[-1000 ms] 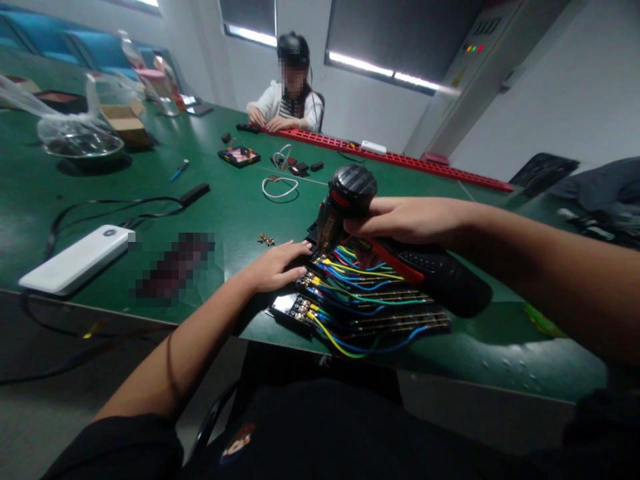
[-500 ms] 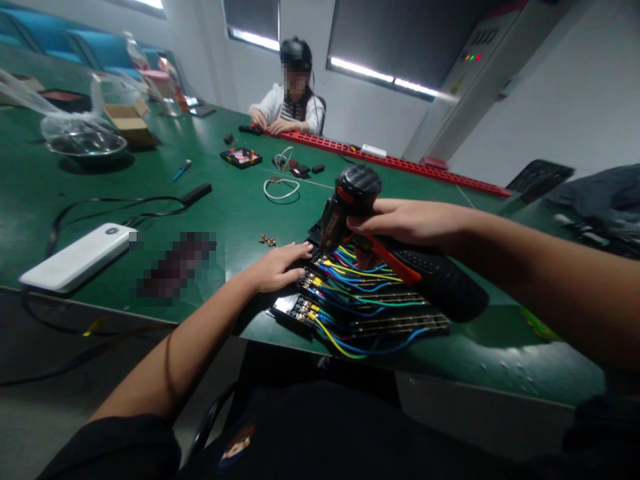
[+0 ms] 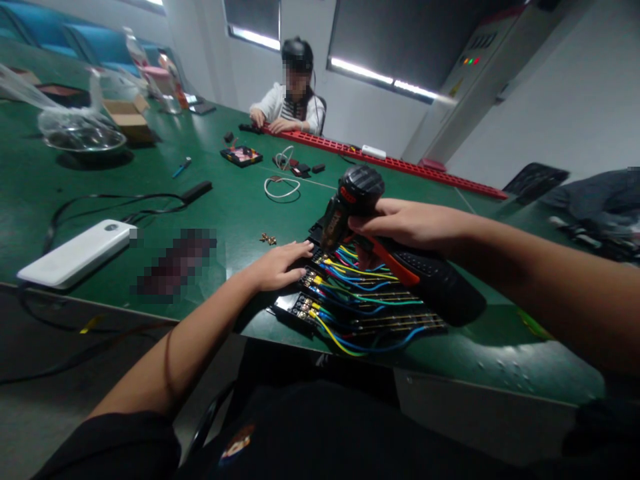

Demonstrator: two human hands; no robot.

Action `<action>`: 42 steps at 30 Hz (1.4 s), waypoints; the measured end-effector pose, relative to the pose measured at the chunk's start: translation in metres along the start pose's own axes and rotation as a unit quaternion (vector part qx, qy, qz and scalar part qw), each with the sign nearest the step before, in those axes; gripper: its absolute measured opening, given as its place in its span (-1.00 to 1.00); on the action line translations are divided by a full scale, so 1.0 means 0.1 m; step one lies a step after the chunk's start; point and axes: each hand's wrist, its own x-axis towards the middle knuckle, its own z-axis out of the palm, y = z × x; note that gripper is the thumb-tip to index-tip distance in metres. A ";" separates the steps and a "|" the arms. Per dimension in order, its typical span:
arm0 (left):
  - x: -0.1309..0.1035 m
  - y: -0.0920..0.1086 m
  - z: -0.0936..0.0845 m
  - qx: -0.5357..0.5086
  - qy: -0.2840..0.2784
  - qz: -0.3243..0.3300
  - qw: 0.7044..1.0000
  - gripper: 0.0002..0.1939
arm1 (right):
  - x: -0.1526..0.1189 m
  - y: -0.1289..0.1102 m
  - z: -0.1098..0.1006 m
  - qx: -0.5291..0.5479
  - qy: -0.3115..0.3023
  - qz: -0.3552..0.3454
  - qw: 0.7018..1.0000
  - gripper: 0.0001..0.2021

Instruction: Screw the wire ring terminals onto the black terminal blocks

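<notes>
In my right hand point(image 3: 395, 223) is a black and orange cordless screwdriver point(image 3: 360, 190), its nose tilted down onto the far end of a row of black terminal blocks point(image 3: 300, 313). The tip hides the exact spot it meets. My left hand point(image 3: 280, 267) lies across the left ends of these blocks, fingers stretched out and thumb apart. From the blocks, yellow, blue and green wires point(image 3: 360, 297) run to the right over black strips with brass-coloured lines. Several small brass screws point(image 3: 268, 238) lie on the table just beyond my left hand.
On the green table point(image 3: 225, 220) are a white power bank point(image 3: 75, 253) with black cables, a blurred-out dark object point(image 3: 175, 267), a white cable loop point(image 3: 281, 189) and a bagged metal bowl point(image 3: 85, 140). Across sits a person point(image 3: 295, 100) at a long red slotted strip point(image 3: 400, 163).
The screwdriver in my right hand has shifted very slightly to the right. My left hand rests in the same place, and the view has moved a little.
</notes>
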 end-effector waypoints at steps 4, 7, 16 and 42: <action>0.00 -0.01 0.01 -0.003 0.005 0.006 1.000 -0.34 | -0.02 0.02 -0.01 0.021 0.014 0.011 1.000 -0.79; 0.00 -0.02 0.01 -0.001 0.007 0.007 1.000 -0.34 | -0.03 0.01 -0.01 0.019 0.024 0.012 0.999 -0.72; 0.01 0.00 0.02 0.007 0.013 0.004 1.000 -0.36 | -0.04 0.00 -0.04 0.040 0.020 0.037 0.998 -0.70; 0.14 0.16 0.05 0.074 0.003 -0.056 0.996 -0.42 | -0.32 0.09 -0.06 0.082 0.079 0.016 0.993 -0.62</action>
